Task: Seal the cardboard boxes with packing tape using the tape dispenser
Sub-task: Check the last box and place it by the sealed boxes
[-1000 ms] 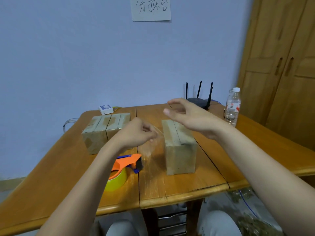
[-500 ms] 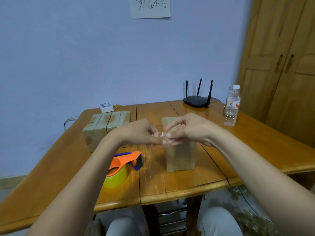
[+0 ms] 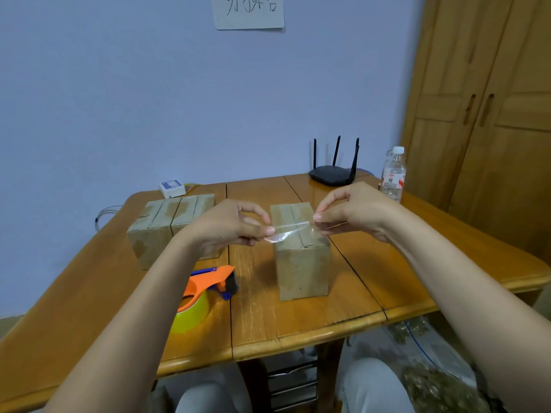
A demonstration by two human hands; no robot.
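- Blue wall is standing behind a wooden surface, with a handwritten paper note pinned high on it and a wooden wardrobe filling the right side.
- Both hands are hovering over the single box, stretching a clear tape strip taut between them, likely so it goes down flat across the top seam.
- Left hand is pinching the strip's left end between thumb and fingertips, the other fingers curled in.
- Right hand is pinching the right end the same way, held just past the box's right edge.
- Whether the strip is touching the box top yet cannot be told; it is looking just above it.
- Tape dispenser, orange with a yellow roll, is lying unheld on the surface, left of the box and near the front edge, probably parked there to free both hands.
- Two more boxes are sitting side by side to the left and further back, their tops seemingly taped already.
- A black router, a water bottle and a small white device are resting along the far edge of the surface.
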